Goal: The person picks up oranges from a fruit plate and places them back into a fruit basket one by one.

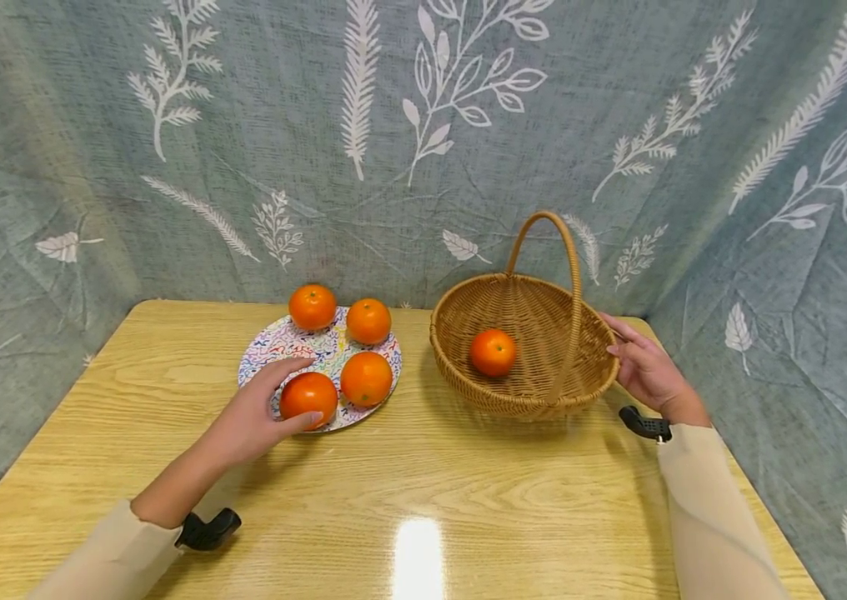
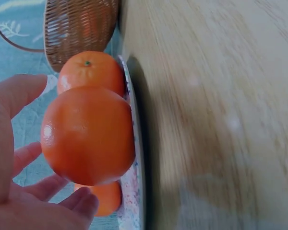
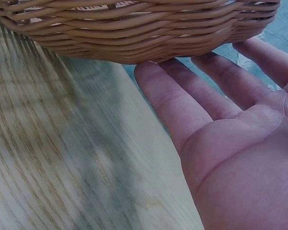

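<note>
My left hand [image 1: 254, 421] is around the front-left orange [image 1: 308, 397] on a plate with a colourful squiggle pattern [image 1: 273, 340]. In the left wrist view its thumb and fingers are spread about the fruit, and a gap shows beside the thumb. More oranges share the plate: one at the front right [image 1: 367, 379], two at the back [image 1: 313, 307]. At the other side, my right hand [image 1: 652, 371] touches the right side of a wicker basket [image 3: 149, 31] with extended fingers. Inside the basket lies one orange [image 1: 493, 352].
A tall arched handle [image 1: 573, 292] rises over the basket. The wooden table [image 1: 348, 508] ends at a grey-green leaf-patterned curtain [image 1: 281, 167] behind and on both sides. Black wrist devices [image 1: 209, 530] sit at both cuffs.
</note>
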### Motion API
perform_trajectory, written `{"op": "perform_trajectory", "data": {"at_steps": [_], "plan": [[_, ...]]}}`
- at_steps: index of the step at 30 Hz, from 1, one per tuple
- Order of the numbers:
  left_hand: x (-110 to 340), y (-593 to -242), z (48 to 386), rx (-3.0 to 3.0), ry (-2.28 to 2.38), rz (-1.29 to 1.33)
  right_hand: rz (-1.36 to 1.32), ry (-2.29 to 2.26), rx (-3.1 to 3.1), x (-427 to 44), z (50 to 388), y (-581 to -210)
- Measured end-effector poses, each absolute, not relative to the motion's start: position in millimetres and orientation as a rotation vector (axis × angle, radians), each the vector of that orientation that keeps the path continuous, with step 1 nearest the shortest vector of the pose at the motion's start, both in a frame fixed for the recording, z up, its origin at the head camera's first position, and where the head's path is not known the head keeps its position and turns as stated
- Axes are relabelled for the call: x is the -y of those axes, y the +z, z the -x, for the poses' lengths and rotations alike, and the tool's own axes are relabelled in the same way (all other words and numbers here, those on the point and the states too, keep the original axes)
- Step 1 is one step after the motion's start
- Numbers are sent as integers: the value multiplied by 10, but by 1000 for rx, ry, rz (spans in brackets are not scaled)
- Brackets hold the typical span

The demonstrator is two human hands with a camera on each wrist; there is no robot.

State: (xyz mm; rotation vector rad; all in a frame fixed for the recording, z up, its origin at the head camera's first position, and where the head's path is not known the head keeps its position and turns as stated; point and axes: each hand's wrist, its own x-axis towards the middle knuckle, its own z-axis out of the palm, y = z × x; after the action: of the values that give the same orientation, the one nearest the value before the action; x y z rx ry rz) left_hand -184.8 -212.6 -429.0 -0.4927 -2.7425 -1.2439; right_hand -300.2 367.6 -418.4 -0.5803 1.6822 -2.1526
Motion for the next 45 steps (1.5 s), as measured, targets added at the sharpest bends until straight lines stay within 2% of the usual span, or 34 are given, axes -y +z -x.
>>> {"op": "perform_trajectory", "data": {"at_steps": [9, 29, 45], "plan": [[2169, -4334, 1872, 2783, -1376, 466, 573, -2159, -1629, -3705, 3028, -4198], [2226, -4372, 1912, 2826, -1359, 486, 552, -2105, -1614, -3754, 3025, -4166], [2005, -4141, 1959, 2721, -1512, 476, 520, -2068, -1574, -3804, 3049, -4139]]}}
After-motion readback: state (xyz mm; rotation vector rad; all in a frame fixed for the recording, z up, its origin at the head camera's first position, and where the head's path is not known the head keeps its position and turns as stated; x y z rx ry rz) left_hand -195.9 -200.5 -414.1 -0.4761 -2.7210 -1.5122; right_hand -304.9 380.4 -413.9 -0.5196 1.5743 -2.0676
